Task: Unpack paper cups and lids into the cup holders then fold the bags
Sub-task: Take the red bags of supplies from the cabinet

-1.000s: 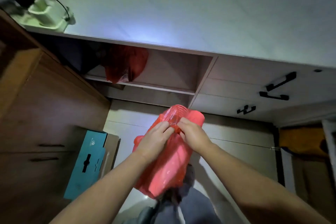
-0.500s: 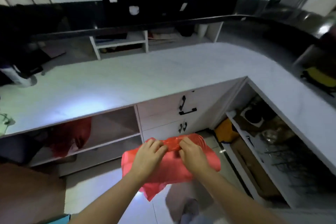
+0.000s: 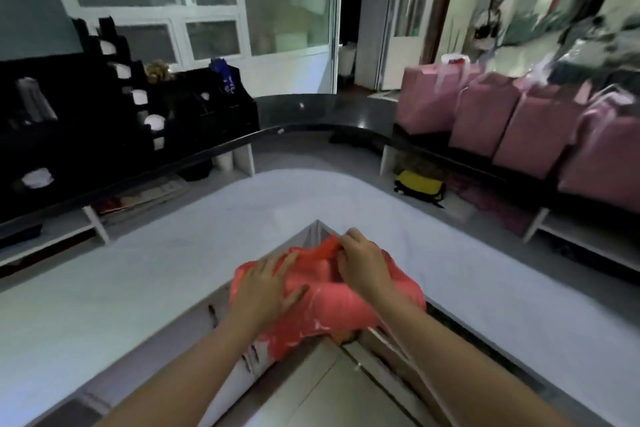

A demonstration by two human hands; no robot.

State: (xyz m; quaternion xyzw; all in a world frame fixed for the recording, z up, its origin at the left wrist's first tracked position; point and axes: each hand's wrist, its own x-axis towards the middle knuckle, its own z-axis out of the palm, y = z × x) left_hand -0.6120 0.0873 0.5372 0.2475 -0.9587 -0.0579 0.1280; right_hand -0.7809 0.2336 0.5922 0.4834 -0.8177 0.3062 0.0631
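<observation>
Two hands hold the red bag [image 3: 332, 298]: left [image 3: 266, 288] flat on top, right [image 3: 363, 263] pinching its neck.

White counter [image 3: 166, 288] lies bare ahead; black cup holders [image 3: 194, 121] wall its far-left edge

One red plastic bag [image 3: 332, 302] sits at the near inner corner of the one white L-shaped counter [image 3: 145, 274], with two hands on it, the left hand [image 3: 265, 288] and the right hand [image 3: 363, 263]. Four pink bags [image 3: 540, 128] stand in a row on the dark raised ledge at the far right, and one yellow bag [image 3: 419, 184] lies below them. One black cup holder rack [image 3: 131, 121] stands at the far left, its white cups too blurred to count.
</observation>
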